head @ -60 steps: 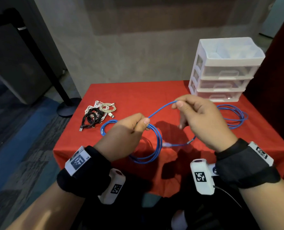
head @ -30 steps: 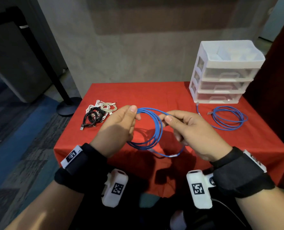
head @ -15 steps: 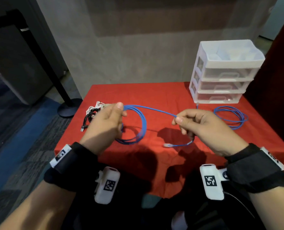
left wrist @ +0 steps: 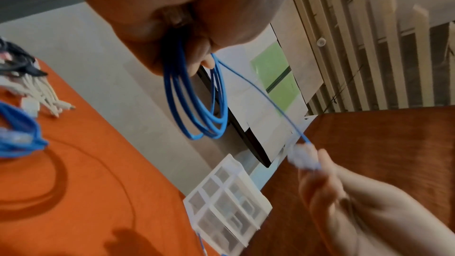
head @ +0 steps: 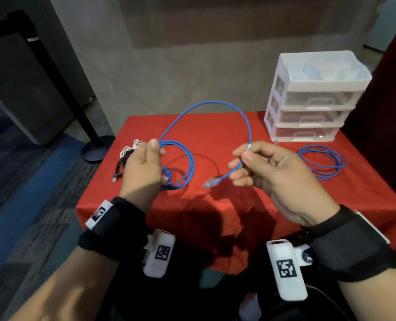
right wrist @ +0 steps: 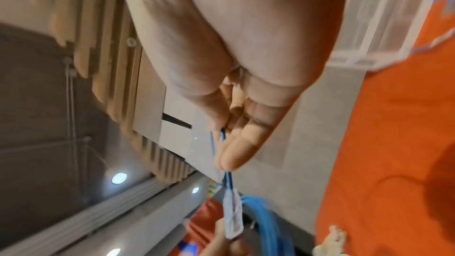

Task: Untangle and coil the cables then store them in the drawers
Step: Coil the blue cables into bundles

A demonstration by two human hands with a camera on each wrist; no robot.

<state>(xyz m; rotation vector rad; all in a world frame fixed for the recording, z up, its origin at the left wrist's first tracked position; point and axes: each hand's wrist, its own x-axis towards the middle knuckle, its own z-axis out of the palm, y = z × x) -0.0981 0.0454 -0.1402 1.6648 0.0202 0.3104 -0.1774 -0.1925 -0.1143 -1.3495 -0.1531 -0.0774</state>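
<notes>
My left hand grips several loops of a blue network cable above the red table; the loops hang from its curled fingers. A loose arc of the cable rises and comes down to my right hand, which pinches it just behind the clear plug. The plug sticks out below the right fingertips. A second blue cable lies coiled on the table at the right. A white drawer unit stands at the back right, its three drawers closed.
A bundle of black and white cables lies at the table's left edge, partly behind my left hand. A black post with a round base stands on the floor to the left. A grey wall runs behind the table.
My hands have moved apart and up. The straight stretch of cable between them has swung into a tall arc, and my right hand has slid closer to the plug end.
</notes>
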